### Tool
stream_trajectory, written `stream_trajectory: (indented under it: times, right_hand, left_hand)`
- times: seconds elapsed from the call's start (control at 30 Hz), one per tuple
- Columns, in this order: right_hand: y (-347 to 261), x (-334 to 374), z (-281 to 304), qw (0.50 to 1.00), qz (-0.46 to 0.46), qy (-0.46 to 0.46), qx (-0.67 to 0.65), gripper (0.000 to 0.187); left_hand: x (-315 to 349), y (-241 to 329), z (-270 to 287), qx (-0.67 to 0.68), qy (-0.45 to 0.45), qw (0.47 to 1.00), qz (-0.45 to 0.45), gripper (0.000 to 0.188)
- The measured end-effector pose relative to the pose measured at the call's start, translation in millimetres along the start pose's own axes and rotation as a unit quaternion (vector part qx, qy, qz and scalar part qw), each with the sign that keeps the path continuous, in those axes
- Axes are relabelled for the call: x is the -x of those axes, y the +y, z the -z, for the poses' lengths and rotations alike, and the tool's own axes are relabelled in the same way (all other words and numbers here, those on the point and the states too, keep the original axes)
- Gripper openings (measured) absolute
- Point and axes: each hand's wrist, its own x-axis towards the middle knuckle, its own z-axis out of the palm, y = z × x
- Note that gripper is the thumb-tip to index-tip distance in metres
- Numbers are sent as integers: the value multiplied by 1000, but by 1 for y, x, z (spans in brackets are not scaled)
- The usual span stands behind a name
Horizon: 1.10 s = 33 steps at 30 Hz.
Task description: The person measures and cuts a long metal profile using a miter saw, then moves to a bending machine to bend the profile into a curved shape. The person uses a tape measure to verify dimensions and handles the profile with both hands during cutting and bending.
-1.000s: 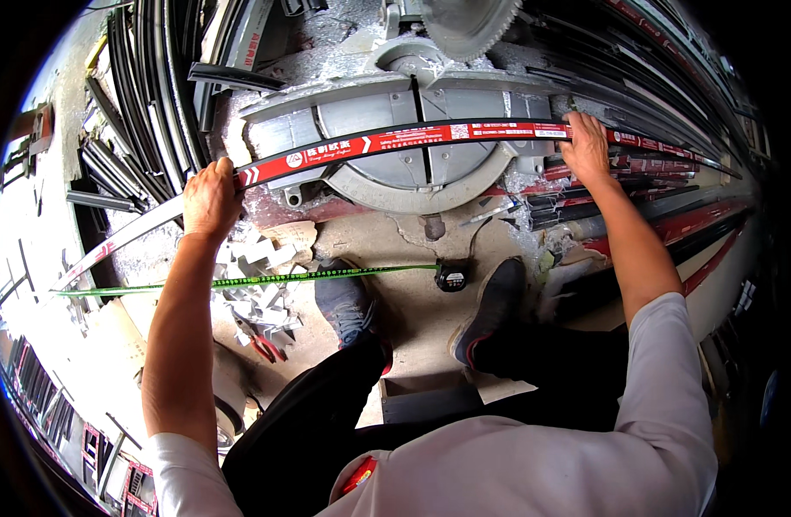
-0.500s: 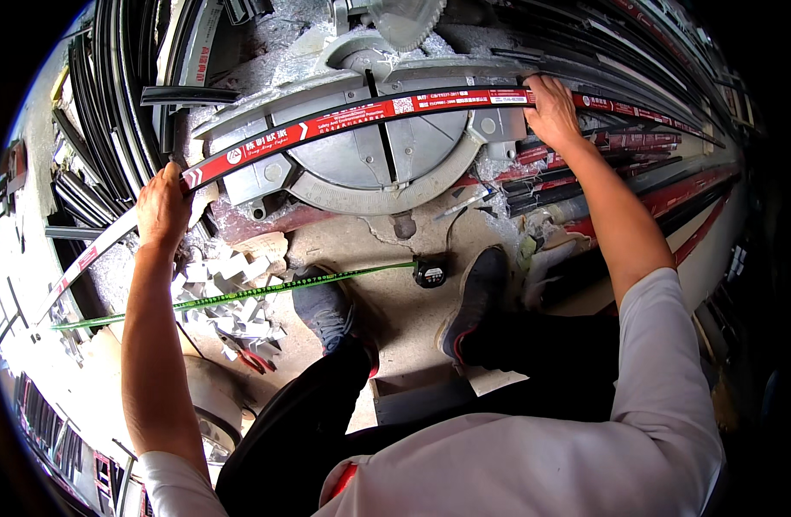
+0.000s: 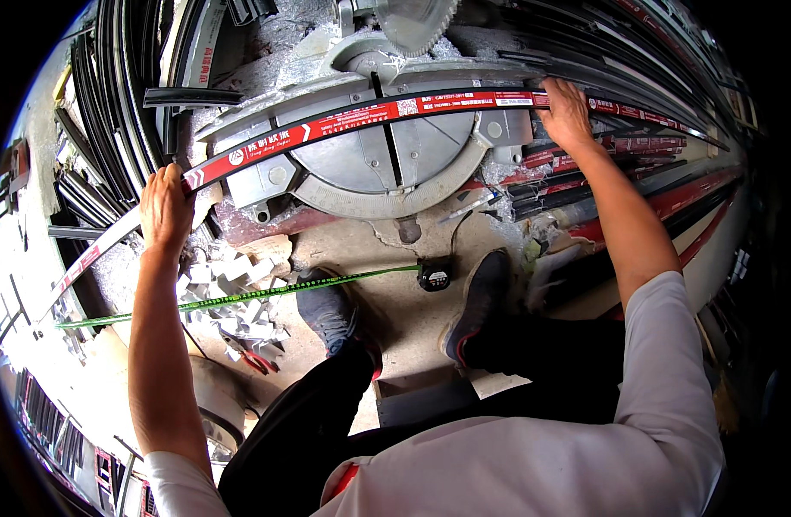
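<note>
A long metal profile strip (image 3: 352,125) with red protective film and dark edges runs from left to right across the mitre saw's round table (image 3: 387,159). My left hand (image 3: 166,207) is closed round the strip to the left of the saw. On the right side my right hand (image 3: 568,112) grips it from above, fingers curled over its far edge. Raised above the far edge of the saw table is the toothed saw blade (image 3: 418,24). The strip's left end reaches toward the bright floor; its right part runs over a pile of profiles.
A tape measure (image 3: 434,274) lies on the floor with its green blade (image 3: 266,296) pulled out leftward. Near it are white offcuts (image 3: 231,293) and red-handled pliers (image 3: 259,362). Black profiles (image 3: 111,95) are stacked at left, more profiles (image 3: 619,146) at right. Shavings (image 3: 287,43) cover the saw's surroundings.
The whole view has shifted slightly. My right hand sits slightly farther right against the strip's printed film; both hands still hold the strip.
</note>
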Motion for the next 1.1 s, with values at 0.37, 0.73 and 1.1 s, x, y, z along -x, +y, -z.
stream_trajectory:
  times: [0.37,0.73,1.1]
  right_hand:
    - [-9,-8,-4,1000,4,9,19,50]
    - [-8,-5,-5,1000,-1,7,4,53]
    - [-3,-4,-10,1000,14,13,4,57]
  left_hand:
    - [3,-7,2,-24,3,998,63,34]
    - [41,-41,16,4,53,994,97,54]
    - [27,-57,3,-81,31,990,111,36]
